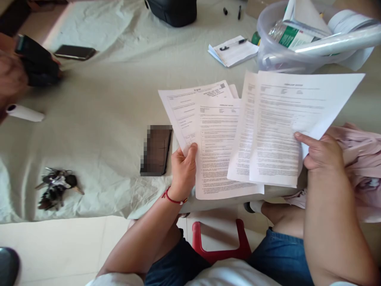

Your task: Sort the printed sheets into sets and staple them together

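Paper sort looks midway: left hand (pixel 183 171) pinches a fanned set of printed sheets (pixel 208 139) over the counter (pixel 104 119) edge, right hand (pixel 323 153) grips a second set (pixel 285 123) split off beside it, clear tub (pixel 272 51) beyond untouched.

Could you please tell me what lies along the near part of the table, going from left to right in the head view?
Bunch of keys → pixelated dark phone → left hand → printed sheets → right hand → pink cloth.
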The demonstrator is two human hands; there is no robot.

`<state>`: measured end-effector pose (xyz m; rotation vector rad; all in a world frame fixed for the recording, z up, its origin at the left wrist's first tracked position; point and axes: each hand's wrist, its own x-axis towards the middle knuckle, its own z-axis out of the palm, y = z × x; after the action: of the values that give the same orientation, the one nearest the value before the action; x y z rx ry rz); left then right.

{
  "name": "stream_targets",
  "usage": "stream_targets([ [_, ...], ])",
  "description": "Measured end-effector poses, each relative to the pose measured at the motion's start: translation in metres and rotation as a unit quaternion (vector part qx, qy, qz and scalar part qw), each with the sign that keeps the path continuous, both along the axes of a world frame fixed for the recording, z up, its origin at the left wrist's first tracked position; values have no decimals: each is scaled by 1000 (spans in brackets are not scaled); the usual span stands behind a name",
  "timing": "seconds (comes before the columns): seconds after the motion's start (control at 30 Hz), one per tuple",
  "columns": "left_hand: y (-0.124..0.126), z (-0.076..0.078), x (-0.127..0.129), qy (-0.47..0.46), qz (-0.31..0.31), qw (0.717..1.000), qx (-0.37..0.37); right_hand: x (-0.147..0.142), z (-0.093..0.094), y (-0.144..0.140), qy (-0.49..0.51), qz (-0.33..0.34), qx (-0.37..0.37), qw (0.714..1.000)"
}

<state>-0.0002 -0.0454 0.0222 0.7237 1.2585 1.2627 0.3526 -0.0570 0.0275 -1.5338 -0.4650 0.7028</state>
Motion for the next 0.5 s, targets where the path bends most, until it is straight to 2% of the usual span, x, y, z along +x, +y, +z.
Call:
stream_targets([
  [0.13,2,-1,-6,24,31,999,18,5,4,5,11,-39,33,999],
  [0.33,4,-5,-8,18,18,999,24,6,3,8,14,-61,50,997],
  [0.43,5,-5,-7,11,18,999,23,1,1,5,23,-32,22,999],
  [0.5,5,-4,-5,9,21,999,23,-4,-1,3,35,13,1,999],
])
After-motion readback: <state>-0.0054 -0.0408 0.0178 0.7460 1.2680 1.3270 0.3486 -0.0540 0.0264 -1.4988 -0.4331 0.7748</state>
